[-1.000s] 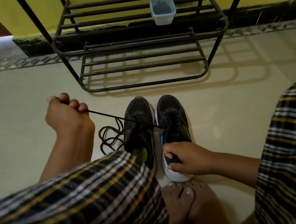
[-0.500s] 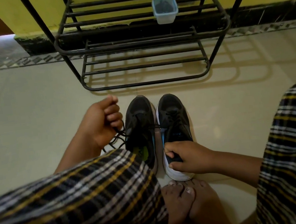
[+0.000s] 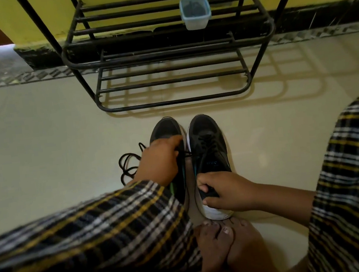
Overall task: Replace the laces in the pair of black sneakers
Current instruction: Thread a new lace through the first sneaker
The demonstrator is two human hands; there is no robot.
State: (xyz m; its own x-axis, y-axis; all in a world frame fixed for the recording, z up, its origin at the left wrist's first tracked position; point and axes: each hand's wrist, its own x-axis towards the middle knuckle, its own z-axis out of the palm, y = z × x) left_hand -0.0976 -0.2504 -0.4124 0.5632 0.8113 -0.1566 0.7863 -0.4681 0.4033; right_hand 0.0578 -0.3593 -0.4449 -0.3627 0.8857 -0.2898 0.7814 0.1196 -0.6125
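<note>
Two black sneakers stand side by side on the floor, toes pointing away from me. The left sneaker [image 3: 165,129] is largely covered by my left hand [image 3: 160,160], whose fingers pinch a black lace [image 3: 188,153] running across to the right sneaker [image 3: 207,137]. The right sneaker has laces threaded over its tongue. My right hand [image 3: 224,192] grips that sneaker's heel collar, thumb inside. A loose coil of black lace [image 3: 127,165] lies on the floor left of the left sneaker.
A black metal shoe rack [image 3: 165,55] stands just beyond the sneakers against a yellow wall, with a small pale blue plastic tub [image 3: 195,14] on its upper shelf. My checked trouser legs [image 3: 96,239] and bare feet [image 3: 225,241] fill the foreground. The floor is beige tile.
My left hand has come in from the far left, where it held the lace taut, to rest over the left sneaker. The right hand has stayed on the right sneaker's heel.
</note>
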